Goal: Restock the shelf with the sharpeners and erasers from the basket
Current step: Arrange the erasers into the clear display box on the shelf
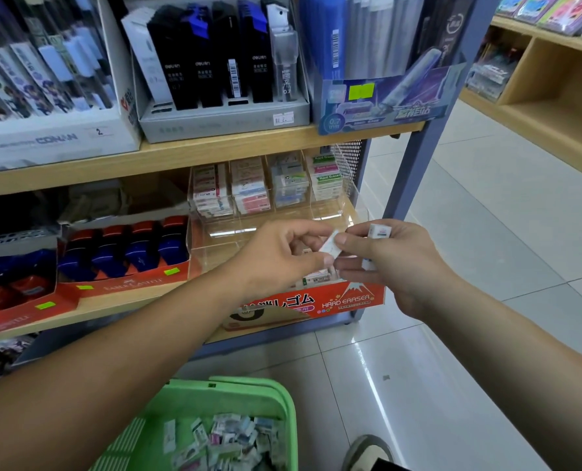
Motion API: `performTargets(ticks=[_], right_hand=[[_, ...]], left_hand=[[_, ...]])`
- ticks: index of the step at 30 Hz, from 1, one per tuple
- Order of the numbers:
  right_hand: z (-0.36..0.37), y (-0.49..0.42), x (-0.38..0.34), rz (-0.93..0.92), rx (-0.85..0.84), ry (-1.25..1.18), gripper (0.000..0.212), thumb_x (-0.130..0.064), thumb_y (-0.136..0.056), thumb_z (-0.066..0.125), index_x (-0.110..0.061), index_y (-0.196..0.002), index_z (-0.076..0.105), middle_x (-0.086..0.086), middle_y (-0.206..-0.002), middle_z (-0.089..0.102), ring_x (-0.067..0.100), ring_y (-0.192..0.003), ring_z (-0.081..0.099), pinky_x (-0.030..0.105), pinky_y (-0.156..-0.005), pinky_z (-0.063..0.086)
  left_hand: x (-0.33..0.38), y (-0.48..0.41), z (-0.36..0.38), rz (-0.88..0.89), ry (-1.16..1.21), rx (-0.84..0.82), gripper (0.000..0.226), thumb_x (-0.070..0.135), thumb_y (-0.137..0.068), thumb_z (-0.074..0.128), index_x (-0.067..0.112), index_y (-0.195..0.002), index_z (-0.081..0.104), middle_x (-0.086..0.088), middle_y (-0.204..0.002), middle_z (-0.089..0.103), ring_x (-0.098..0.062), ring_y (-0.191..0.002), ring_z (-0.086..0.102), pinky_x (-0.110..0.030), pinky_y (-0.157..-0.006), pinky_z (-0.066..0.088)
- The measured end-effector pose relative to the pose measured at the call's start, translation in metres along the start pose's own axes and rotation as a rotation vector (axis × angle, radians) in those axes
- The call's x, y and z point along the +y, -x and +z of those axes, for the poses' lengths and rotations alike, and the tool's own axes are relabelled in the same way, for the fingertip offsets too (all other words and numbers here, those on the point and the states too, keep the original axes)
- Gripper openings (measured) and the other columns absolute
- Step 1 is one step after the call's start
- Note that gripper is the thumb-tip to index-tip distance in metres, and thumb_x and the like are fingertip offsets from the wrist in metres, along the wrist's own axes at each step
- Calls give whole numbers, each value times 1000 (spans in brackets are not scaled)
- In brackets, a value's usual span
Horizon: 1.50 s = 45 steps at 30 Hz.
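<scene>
My left hand (283, 256) and my right hand (388, 263) meet in front of the clear acrylic eraser display (330, 212) on the lower shelf. Between them is a small white eraser (330, 245), pinched by my left fingertips and touched by my right thumb. My right hand also holds several white erasers (379, 231) in its curled fingers. The display's back compartments hold stacked erasers (250, 190). A green basket (249, 390) on the floor below holds several loose wrapped erasers (228, 440).
Red and blue sharpeners (123, 249) sit in a red carton left of the display. A red "Hard Eraser" box (347, 297) stands at the shelf front. Lead refill boxes fill the upper shelf (221, 146). Tiled floor lies to the right; my shoe (367, 452) is beside the basket.
</scene>
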State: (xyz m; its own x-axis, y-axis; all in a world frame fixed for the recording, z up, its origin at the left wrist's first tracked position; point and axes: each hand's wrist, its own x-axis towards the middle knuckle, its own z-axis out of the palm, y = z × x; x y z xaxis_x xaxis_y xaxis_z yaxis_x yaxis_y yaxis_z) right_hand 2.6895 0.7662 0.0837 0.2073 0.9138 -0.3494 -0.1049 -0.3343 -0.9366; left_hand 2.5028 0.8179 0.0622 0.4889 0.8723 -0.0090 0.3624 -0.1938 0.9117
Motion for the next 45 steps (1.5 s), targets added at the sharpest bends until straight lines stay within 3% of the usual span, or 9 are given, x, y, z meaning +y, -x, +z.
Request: performTargets(ticks=[4, 8, 12, 20, 27, 35, 39, 42, 45], right_hand=[[2, 1, -3, 23, -39, 116, 38, -40, -90, 79, -9, -112, 71, 11, -81, 78, 22, -63, 73, 31, -57, 61], [6, -4, -5, 200, -131, 40, 48, -63, -101, 52, -21, -120, 66, 11, -84, 75, 25, -75, 73, 41, -79, 62], [11, -4, -3, 222, -200, -120, 33, -32, -110, 44, -10, -128, 61, 14, -86, 70, 30, -76, 64, 37, -64, 56], [41, -6, -1, 170, -283, -24, 33, 4, -103, 54, -13, -129, 65, 18, -117, 75, 36, -97, 77, 37, -71, 64], [47, -7, 1, 31, -159, 189, 27, -4, -89, 79, -13, -113, 72, 8, -94, 80, 30, -71, 79, 35, -57, 64], [47, -20, 7, 43, -103, 128, 22, 1, -100, 62, -13, -109, 76, 19, -86, 79, 31, -66, 76, 38, -60, 63], [45, -23, 8, 8, -104, 137, 34, 7, -100, 52, -15, -107, 77, 16, -94, 79, 30, -64, 75, 39, -63, 63], [47, -23, 12, -34, -110, 158, 29, 0, -104, 55, -16, -109, 78, 15, -94, 79, 27, -64, 75, 40, -66, 63], [49, -22, 14, -47, -140, 176, 23, -7, -105, 58, -16, -114, 78, 14, -98, 79, 26, -70, 75, 44, -75, 65]], left_hand=[[3, 7, -12, -129, 157, 34, 32, 1, -90, 75, 16, -119, 75, -8, -104, 74, -11, -73, 69, -24, -69, 60], [0, 13, -26, -256, 376, 18, 25, -9, -89, 69, 4, -109, 76, -12, -112, 77, -27, -105, 74, -43, -98, 59], [-1, 15, -40, -273, 427, 50, 19, 3, -90, 74, -1, -108, 74, -13, -113, 76, -23, -102, 75, -33, -86, 61], [-16, 25, -65, -213, -198, 100, 44, 3, -78, 88, 23, -113, 69, 6, -105, 71, -7, -89, 74, -19, -73, 61], [-35, 13, -53, 18, -599, 7, 38, 8, -89, 75, 30, -121, 73, 13, -106, 74, 2, -95, 68, -28, -85, 61], [-44, 11, -41, 71, -1016, 33, 26, 31, -91, 73, 39, -114, 64, 16, -99, 73, -12, -95, 67, -39, -97, 51], [-44, 9, -43, 91, -1040, -20, 38, 27, -97, 65, 42, -133, 61, 17, -105, 75, -11, -97, 67, -37, -102, 42], [-45, 8, -45, 91, -1100, -114, 32, 20, -101, 57, 43, -121, 65, 13, -93, 73, -12, -85, 64, -39, -103, 40], [-39, 10, -46, 19, -800, -21, 34, 18, -103, 53, 39, -126, 67, 13, -95, 72, -12, -80, 62, -32, -80, 49]])
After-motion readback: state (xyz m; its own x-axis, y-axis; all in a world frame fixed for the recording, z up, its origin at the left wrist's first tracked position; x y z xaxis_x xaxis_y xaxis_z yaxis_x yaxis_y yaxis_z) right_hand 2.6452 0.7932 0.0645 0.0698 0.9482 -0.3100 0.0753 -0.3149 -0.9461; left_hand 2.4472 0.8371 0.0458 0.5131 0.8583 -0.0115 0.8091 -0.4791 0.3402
